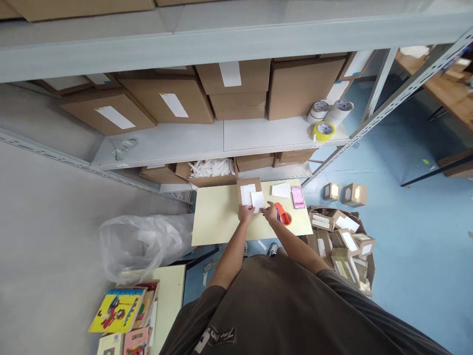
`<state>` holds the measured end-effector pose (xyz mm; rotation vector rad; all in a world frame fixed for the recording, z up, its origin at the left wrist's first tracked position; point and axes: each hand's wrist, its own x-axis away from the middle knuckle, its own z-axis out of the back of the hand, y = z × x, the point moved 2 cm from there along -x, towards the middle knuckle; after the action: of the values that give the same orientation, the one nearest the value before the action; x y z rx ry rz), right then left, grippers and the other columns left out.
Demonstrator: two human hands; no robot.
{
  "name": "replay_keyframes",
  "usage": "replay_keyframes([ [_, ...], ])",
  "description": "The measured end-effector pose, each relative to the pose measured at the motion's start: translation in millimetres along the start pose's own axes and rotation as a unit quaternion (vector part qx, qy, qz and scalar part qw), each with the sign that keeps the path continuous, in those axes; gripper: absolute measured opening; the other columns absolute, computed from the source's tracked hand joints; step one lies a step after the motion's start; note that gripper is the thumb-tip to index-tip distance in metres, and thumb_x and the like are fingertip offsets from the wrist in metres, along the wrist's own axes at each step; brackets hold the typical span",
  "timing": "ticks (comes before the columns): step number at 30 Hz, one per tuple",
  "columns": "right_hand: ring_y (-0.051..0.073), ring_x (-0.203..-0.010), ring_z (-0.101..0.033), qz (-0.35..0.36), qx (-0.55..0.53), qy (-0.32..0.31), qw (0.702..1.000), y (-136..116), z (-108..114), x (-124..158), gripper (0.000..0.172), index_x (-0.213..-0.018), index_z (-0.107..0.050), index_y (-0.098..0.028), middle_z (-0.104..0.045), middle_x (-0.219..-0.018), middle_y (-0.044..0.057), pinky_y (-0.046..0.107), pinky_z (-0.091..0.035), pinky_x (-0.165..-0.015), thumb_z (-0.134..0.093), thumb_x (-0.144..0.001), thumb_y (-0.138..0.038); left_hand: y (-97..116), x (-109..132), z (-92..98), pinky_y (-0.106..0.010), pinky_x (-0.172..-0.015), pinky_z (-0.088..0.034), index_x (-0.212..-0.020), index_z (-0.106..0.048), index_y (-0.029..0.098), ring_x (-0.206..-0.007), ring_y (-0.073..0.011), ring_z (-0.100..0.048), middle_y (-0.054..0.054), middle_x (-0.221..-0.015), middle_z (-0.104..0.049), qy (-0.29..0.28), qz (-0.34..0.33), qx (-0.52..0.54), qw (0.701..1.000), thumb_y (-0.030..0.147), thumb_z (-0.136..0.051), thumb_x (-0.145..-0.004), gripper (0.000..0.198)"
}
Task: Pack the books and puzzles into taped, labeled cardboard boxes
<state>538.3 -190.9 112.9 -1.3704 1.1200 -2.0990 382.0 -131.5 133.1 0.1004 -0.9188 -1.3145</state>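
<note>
A small brown cardboard box (250,188) with a white label on top sits on a pale yellow table (214,217). A white paper sheet (257,201) rests at the box's near edge. My left hand (245,214) pinches the sheet's lower left corner. My right hand (270,213) pinches its lower right side. An orange tape dispenser (283,215) with a yellow tape roll lies just right of my right hand.
White slips (281,190) and a pink stack (297,197) lie on the table's right part. Sealed small boxes (343,241) pile up on the blue floor at right. Grey shelving (221,138) holds large cartons and tape rolls (327,118). A plastic bag (140,246) and books (121,310) are at left.
</note>
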Motion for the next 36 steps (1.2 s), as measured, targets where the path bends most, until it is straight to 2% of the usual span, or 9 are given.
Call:
replay_keyframes([
  [6, 0.018, -0.061, -0.065, -0.003, 0.066, 0.025, 0.998, -6.2, -4.9, -2.1, 0.068, -0.132, -0.066, -0.025, -0.072, -0.077, -0.003, 0.028, -0.049, -0.061, -0.09, -0.071, -0.045, 2.4, -6.6, 2.5, -0.03, -0.074, -0.049, -0.087, -0.084, 0.022, -0.092, -0.0264, -0.078, -0.011, -0.096, -0.084, -0.008, -0.005, -0.029, 1.0, 0.04, -0.071, -0.094, 0.024],
  [12, 0.033, -0.099, -0.074, 0.022, 0.164, 0.053, 0.985, -7.3, -2.0, -5.1, 0.067, -0.132, -0.067, -0.021, -0.078, -0.104, 0.015, 0.037, -0.051, -0.082, -0.092, -0.072, -0.041, 5.9, -14.1, 8.5, -0.036, -0.085, -0.054, -0.106, -0.084, 0.016, -0.111, -0.0346, -0.077, -0.022, -0.115, -0.081, -0.014, 0.0, -0.139, 0.99, 0.047, -0.076, -0.092, 0.034],
  [15, 0.037, -0.121, -0.068, 0.077, 0.25, 0.059, 0.963, -9.2, -2.9, -2.7, 0.065, -0.142, -0.064, -0.021, -0.075, -0.124, 0.021, 0.041, -0.049, -0.097, -0.084, -0.083, -0.038, 12.0, -18.1, 9.4, -0.039, -0.1, -0.054, -0.117, -0.081, 0.016, -0.122, -0.0342, -0.072, -0.023, -0.125, -0.077, -0.014, -0.1, -0.184, 0.978, 0.04, -0.07, -0.097, 0.033],
  [18, 0.037, -0.137, -0.058, 0.187, 0.339, 0.029, 0.921, -2.2, -10.0, 4.3, 0.052, -0.146, -0.066, -0.025, -0.068, -0.144, 0.019, 0.044, -0.043, -0.112, -0.07, -0.095, -0.033, 17.8, -22.5, 6.1, -0.043, -0.122, -0.042, -0.143, -0.072, 0.021, -0.15, -0.0323, -0.053, -0.018, -0.154, -0.065, -0.012, -0.252, -0.194, 0.948, 0.029, -0.058, -0.103, 0.043],
  [22, 0.037, -0.153, -0.046, 0.244, 0.403, 0.014, 0.882, 33.9, -13.5, 17.3, 0.052, -0.155, -0.061, -0.023, -0.054, -0.164, 0.017, 0.054, -0.034, -0.125, -0.053, -0.104, -0.03, 8.5, -34.2, -0.9, -0.055, -0.136, -0.017, -0.17, -0.043, 0.023, -0.169, -0.0352, -0.014, -0.008, -0.181, -0.029, -0.01, -0.258, -0.212, 0.943, 0.039, -0.052, -0.104, 0.069],
  [26, 0.036, -0.158, -0.043, 0.248, 0.365, 0.041, 0.897, 61.7, -8.7, 17.1, 0.054, -0.154, -0.061, -0.017, -0.046, -0.17, 0.02, 0.055, -0.037, -0.127, -0.053, -0.103, -0.034, -4.0, -44.9, -7.3, -0.056, -0.137, -0.011, -0.174, -0.035, 0.025, -0.17, -0.035, -0.009, -0.005, -0.182, -0.022, -0.023, -0.261, -0.195, 0.945, 0.044, -0.048, -0.104, 0.074],
  [30, 0.038, -0.155, -0.048, 0.215, 0.276, 0.048, 0.935, 53.8, -13.1, -1.1, 0.066, -0.158, -0.054, -0.009, -0.053, -0.163, 0.026, 0.058, -0.041, -0.126, -0.058, -0.1, -0.041, -11.7, -50.6, -7.8, -0.056, -0.137, -0.011, -0.172, -0.039, 0.028, -0.17, -0.0353, -0.011, -0.005, -0.181, -0.026, -0.032, -0.276, -0.161, 0.947, 0.044, -0.053, -0.102, 0.074],
  [33, 0.038, -0.15, -0.055, 0.224, 0.251, 0.01, 0.942, 40.9, -27.0, -6.6, 0.069, -0.156, -0.056, -0.012, -0.058, -0.16, 0.024, 0.057, -0.044, -0.125, -0.064, -0.092, -0.036, -21.9, -54.7, 3.0, -0.057, -0.137, -0.011, -0.17, -0.045, 0.029, -0.17, -0.0362, -0.013, -0.006, -0.18, -0.03, -0.032, -0.279, -0.125, 0.952, 0.049, -0.057, -0.101, 0.072],
  [36, 0.035, -0.146, -0.06, 0.26, 0.229, -0.017, 0.938, 32.8, -46.3, 3.1, 0.068, -0.154, -0.06, -0.018, -0.062, -0.158, 0.017, 0.055, -0.046, -0.124, -0.065, -0.087, -0.028, -40.9, -62.2, 27.8, -0.056, -0.137, -0.011, -0.166, -0.051, 0.031, -0.169, -0.0351, -0.017, -0.007, -0.178, -0.035, -0.033, -0.276, -0.061, 0.959, 0.058, -0.058, -0.101, 0.07],
])
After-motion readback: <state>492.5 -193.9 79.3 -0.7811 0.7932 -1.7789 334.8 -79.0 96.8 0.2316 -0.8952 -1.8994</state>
